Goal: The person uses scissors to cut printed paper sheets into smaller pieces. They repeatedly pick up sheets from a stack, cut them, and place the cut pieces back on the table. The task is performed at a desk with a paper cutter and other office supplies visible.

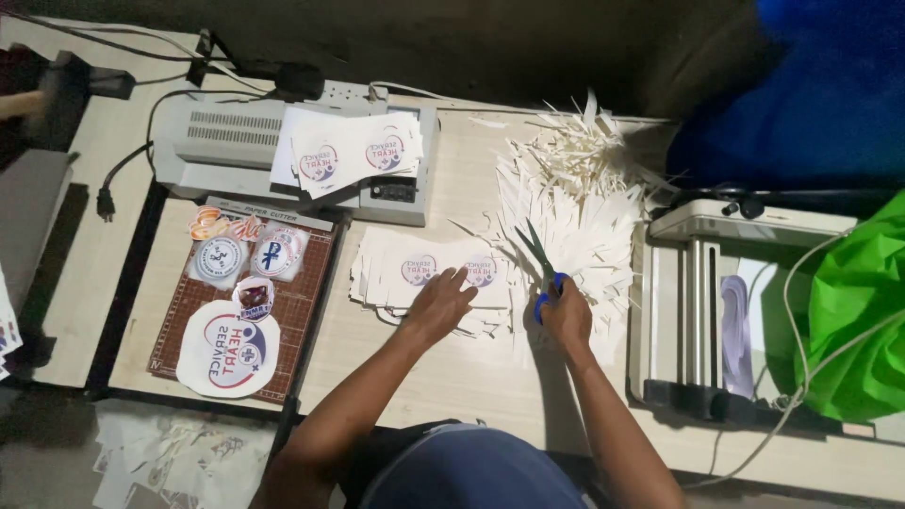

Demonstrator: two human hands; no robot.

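My left hand [436,303] lies flat, fingers spread, on a stack of white printed sheets [396,275] with round logos, in the middle of the table. My right hand [567,316] grips blue-handled scissors [541,266] just right of the stack; their blades point up and away, slightly apart. Behind the scissors lies a heap of white paper strips [577,193].
A grey laminator [226,141] at the back left carries more printed sheets [347,151]. A brown paper cutter mat [304,302] on the left holds round cut-out stickers [229,349]. A white machine [693,311] and a green bag [858,311] stand at the right. Paper scraps [160,457] lie on the floor.
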